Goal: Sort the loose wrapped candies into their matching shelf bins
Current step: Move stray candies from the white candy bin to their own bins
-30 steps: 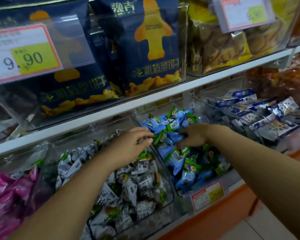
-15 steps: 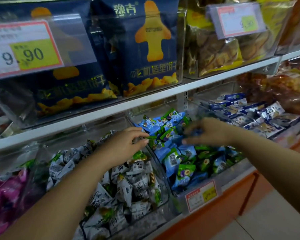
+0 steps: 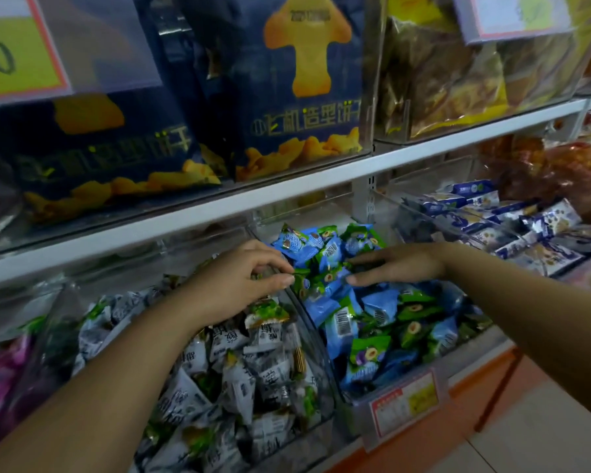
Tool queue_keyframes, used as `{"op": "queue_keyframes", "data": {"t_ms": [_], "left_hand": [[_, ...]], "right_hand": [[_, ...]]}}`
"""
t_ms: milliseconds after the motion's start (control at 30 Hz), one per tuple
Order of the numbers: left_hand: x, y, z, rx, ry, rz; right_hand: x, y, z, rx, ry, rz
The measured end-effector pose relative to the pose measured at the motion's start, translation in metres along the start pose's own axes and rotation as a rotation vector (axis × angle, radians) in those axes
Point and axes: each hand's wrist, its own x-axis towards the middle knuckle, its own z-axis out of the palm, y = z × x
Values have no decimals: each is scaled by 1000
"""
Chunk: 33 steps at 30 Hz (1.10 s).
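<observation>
My left hand (image 3: 239, 285), fingers curled, pinches a small green candy (image 3: 300, 285) at the wall of the blue-and-green bin (image 3: 352, 407). My right hand (image 3: 396, 266) lies flat on that pile (image 3: 379, 312). Sorting looks unfinished.

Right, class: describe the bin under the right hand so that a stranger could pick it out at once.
Find the white shelf rail; a row of clear bins sits below it. The bin is under the right hand, with a price tag on its front. It alone holds blue and green candies; grey-white candies fill the left neighbour, flat blue-and-white packs the right.
</observation>
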Motion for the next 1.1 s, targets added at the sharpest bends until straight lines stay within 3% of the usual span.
{"op": "queue_keyframes", "data": {"t_ms": [100,333,533,733,867,933,1033,1100], "left_hand": [[-2,2,1,-9,0,2],[-4,4,1,-29,-10,-17],[-5,6,1,-17,-12,-19],[-6,5,1,-17,-7,-5],[-6,5,1,-10,-11,-10],[-5,4,1,9,-9,-6],[-5,4,2,-2,4,2],[-6,3,3,-11,10,3]], "right_hand": [[-31,-4,10,43,-39,-3],[-44,-10,31,-212,-14,-101],[-43,-4,37,-278,4,-137],[-23,11,27,-385,251,-172],[-15,13,3,-268,487,-109],[-27,-2,4,-199,553,-191],[-49,-33,37,-281,353,-451],[-49,-37,63,-466,181,-445]]}}
